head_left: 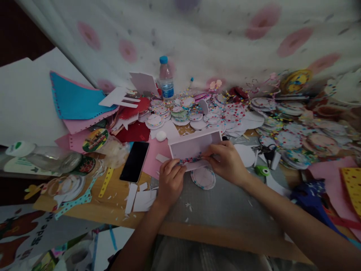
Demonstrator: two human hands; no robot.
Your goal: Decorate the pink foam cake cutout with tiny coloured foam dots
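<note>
A shallow white box [194, 142] tilts up over the grey mat, its open side facing me. Along its lower edge runs a strip of small coloured beads or decorations [191, 160]. My left hand [171, 180] pinches the strip's left end at the box's lower left corner. At the lower right corner, the closed fingers of my right hand [227, 162] grip the box's edge near the strip's other end. Just below the box a round white decorated disc [203, 178] lies on the mat.
Many decorated paper discs [232, 113] cover the back and right. A water bottle [166, 81] stands behind. Left are a black phone [134, 162], a lying plastic bottle [53, 158] and paper scraps [144, 200]. A green punch [261, 171] and scissors [265, 150] lie right.
</note>
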